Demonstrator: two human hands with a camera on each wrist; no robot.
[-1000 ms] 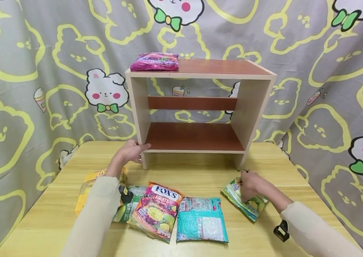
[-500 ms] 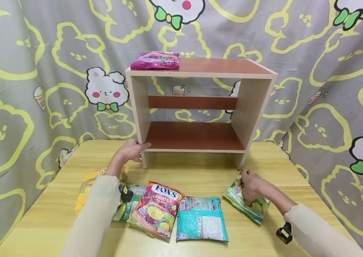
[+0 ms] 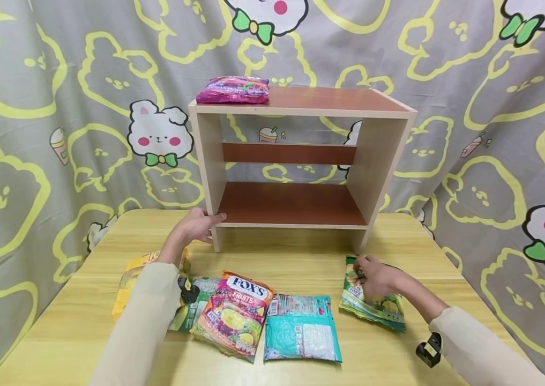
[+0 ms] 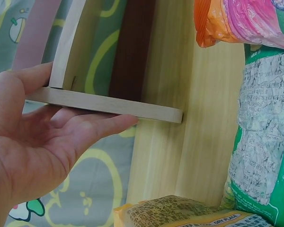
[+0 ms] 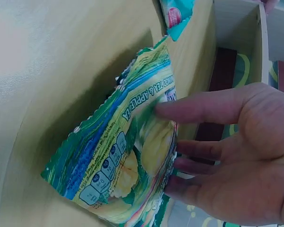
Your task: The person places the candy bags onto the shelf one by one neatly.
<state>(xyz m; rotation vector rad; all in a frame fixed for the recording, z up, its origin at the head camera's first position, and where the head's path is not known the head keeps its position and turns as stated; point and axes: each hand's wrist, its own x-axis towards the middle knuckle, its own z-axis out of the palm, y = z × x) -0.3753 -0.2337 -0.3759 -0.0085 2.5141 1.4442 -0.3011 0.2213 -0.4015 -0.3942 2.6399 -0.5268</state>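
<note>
My left hand grips the left side panel of the small wooden shelf. In the left wrist view its thumb lies by the shelf board and the fingers stretch along the outside of the panel. At the right, my right hand holds a green-and-yellow FOX'S candy bag. Seen from the right wrist, the thumb rests on the printed front of the bag while the other fingers are at its edge, partly hidden behind it. The bag is tilted up off the table there.
A teal bag, an orange FOX'S fruits bag and a green bag lie along the table's front. A yellow bag is partly under my left forearm. One purple bag sits on the shelf's top left.
The green-and-yellow bag has turned in my right hand, so its left edge now stands more upright and more of its front shows. My left hand stays on the shelf.
</note>
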